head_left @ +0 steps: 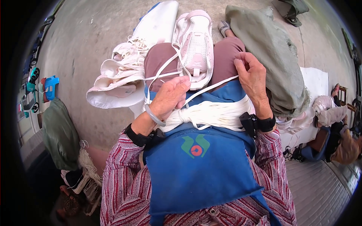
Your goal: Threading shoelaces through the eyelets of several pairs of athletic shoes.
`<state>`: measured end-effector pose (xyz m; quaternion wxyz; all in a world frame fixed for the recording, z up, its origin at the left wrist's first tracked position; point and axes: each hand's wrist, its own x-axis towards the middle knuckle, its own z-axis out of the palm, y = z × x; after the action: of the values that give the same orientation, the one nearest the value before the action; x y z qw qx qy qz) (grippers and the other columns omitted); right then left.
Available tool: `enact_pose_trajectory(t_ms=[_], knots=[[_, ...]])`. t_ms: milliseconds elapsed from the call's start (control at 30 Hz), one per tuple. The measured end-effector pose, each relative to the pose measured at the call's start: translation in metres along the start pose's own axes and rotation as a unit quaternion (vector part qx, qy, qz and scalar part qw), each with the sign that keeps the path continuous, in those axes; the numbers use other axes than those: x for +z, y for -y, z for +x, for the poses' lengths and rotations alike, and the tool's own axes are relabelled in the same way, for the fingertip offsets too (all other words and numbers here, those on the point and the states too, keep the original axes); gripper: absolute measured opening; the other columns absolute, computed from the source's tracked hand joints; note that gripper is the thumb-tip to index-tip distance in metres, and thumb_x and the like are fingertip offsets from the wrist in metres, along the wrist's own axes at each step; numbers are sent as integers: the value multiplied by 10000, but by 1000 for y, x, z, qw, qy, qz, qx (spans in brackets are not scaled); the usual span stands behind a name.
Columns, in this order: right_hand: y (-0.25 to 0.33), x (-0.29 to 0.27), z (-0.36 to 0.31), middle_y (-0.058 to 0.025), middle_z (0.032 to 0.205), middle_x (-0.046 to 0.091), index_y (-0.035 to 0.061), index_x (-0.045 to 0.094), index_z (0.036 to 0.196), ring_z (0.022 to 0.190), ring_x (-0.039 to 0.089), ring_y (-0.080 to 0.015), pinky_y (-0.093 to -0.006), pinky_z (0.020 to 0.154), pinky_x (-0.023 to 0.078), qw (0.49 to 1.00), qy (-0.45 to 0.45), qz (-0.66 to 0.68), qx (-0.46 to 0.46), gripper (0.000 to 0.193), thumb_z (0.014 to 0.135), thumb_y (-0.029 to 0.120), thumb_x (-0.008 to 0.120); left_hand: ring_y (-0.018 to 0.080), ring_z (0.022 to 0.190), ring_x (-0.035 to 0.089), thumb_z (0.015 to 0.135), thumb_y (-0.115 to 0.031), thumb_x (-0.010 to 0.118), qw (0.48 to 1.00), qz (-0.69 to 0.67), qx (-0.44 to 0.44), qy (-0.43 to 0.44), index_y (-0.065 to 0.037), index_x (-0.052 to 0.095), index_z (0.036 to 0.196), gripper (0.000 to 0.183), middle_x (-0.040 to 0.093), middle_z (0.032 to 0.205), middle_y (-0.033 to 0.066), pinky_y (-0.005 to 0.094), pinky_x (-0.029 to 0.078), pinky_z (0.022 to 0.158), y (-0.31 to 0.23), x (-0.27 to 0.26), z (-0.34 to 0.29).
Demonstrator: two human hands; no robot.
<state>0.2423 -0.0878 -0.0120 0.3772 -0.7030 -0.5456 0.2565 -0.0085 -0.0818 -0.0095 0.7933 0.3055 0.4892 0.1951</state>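
Observation:
A pale pink and white mesh shoe [197, 52], or a shoe upper, lies on my lap between my knees, its heel loop toward me. White shoelace [215, 89] runs between my hands, and more of it loops left of the shoe. My left hand [171, 97], beside the shoe's near end, is closed with the lace at its fingertips. To the right, over my knee, my right hand [252, 75] pinches the lace between thumb and finger. A tied bundle of white shoelaces [211, 115] rests across my blue apron [192, 177], just below my hands.
Several pale shoe uppers [117, 81] are heaped left of my knee, near a white sheet [160, 22]. A grey-green sack [264, 56] lies along my right side. At the left stands a dark green sack [59, 135] beside hanging laces [89, 169]. Another person [345, 145] sits far right.

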Motion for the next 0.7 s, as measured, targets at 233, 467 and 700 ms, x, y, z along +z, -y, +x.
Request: enact_pose_trajectory(t_ms=[233, 467, 700], knots=[[26, 36, 3, -192, 775, 569, -24, 612, 885, 733, 580, -354, -425, 663, 470, 989, 50, -51, -126, 225, 825, 180, 682, 71, 505, 432, 974, -323, 562, 944, -318, -32, 83, -113, 574, 995, 212, 410, 549, -69, 235, 348, 491, 5, 11, 25], [10, 49, -3, -200, 815, 526, -8, 533, 897, 734, 569, -395, -450, 630, 471, 980, 25, -55, -190, 205, 832, 135, 664, 71, 474, 386, 974, -349, 558, 930, -367, -3, 22, -157, 553, 965, 192, 371, 533, -79, 235, 334, 481, 26, 17, 35], [13, 49, -9, -183, 839, 556, -13, 582, 994, 742, 584, -368, -411, 637, 474, 978, 63, -119, -159, 222, 817, 81, 677, 35, 485, 362, 977, -294, 558, 949, -312, 49, 10, -126, 550, 997, 169, 401, 632, -69, 208, 336, 470, 31, 27, 30]])
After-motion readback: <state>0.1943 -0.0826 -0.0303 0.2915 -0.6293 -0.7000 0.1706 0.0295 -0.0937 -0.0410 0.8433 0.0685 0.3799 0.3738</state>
